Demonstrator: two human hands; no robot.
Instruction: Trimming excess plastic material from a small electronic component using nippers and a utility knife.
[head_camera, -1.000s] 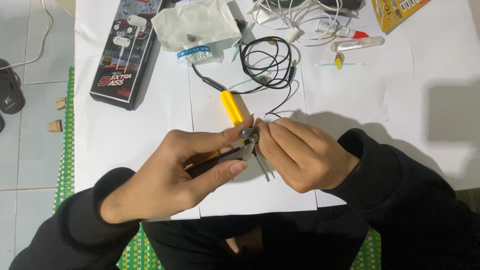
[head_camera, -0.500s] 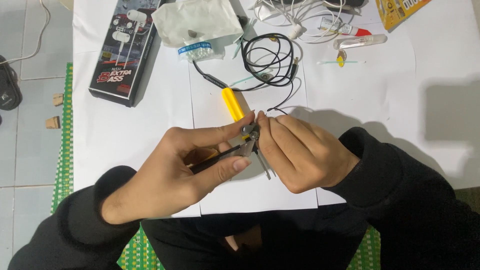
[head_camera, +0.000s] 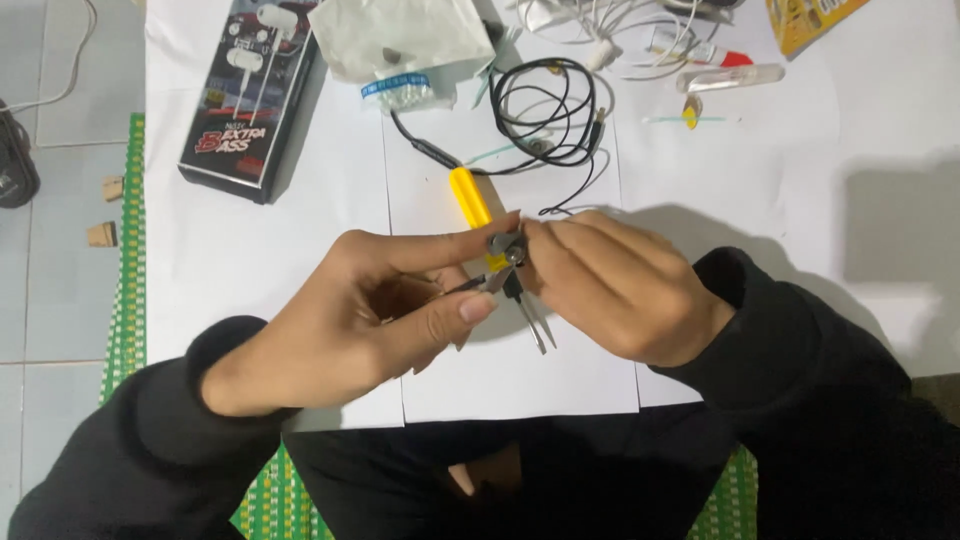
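— So, how are the hands set?

— The left hand is curled, thumb and forefinger pinched on a small dark tool. The right hand is closed too, fingertips gripping a small grey part that meets the tool's tip. Both are raised just above the yellow-handled screwdriver, which lies on the tabletop.

— And what hangs below the part?

— Two thin metal prongs (tweezers, perhaps; I cannot tell), on the near side of the screwdriver.

— Count the rest?

— One black cable coiled just beyond the screwdriver, one black earphone box to its far left, one crumpled white bag beyond it, and one white cable bundle at the far edge.
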